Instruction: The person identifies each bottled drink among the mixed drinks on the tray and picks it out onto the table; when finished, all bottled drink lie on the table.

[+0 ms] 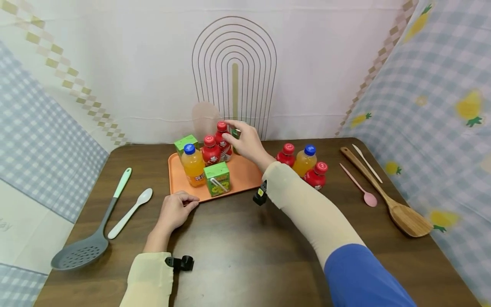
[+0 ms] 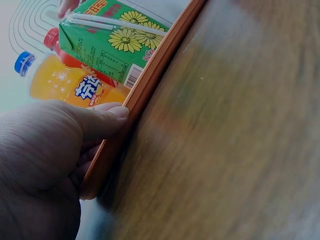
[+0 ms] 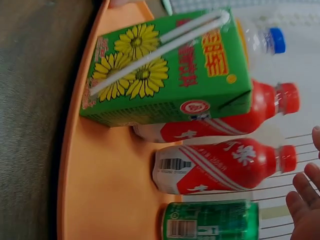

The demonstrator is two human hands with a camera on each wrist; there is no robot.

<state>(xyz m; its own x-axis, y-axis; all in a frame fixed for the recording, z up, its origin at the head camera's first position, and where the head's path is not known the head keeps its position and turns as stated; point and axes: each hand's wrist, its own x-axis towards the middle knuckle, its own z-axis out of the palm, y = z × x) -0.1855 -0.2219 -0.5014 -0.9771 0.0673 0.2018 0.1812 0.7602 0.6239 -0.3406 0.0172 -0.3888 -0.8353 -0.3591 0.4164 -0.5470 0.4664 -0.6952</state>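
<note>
A person's right hand reaches over an orange tray on a dark wooden worktop, its fingers around a green carton at the tray's far edge, though the head view hides most of that hold. The left hand curls its fingers on the tray's near rim, thumb on the lip. On the tray stand 2 red-capped bottles, an orange drink bottle with a blue cap, and 2 more green cartons. Just right of the tray, 3 more bottles stand together. A slotted spoon and white spoon lie left; a wooden spatula and pink spoon lie right.
</note>
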